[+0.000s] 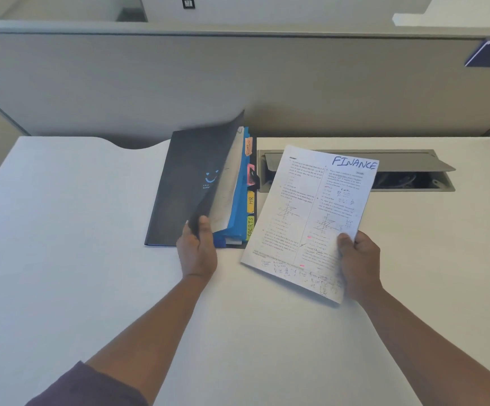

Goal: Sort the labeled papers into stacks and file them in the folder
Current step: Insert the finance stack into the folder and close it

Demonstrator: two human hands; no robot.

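Observation:
A dark folder (179,177) with a blue smiley mark lies on the white desk, its cover half lifted. My left hand (197,250) pinches the cover's lower corner, thumb on top. Under the cover show blue dividers (239,197) with coloured tabs along the right edge, among them a yellow HR tab (250,201) and a green SPORTS tab (250,228). My right hand (359,262) grips the lower right edge of a printed sheet (305,212) headed FINANCE in blue ink, held just above the desk to the right of the folder.
Behind the sheet a grey cable hatch (413,168) in the desk stands open, with wires inside. A grey partition wall (238,83) runs along the back of the desk. The white desk (62,230) has a curved cut-out in its back edge, left of the folder.

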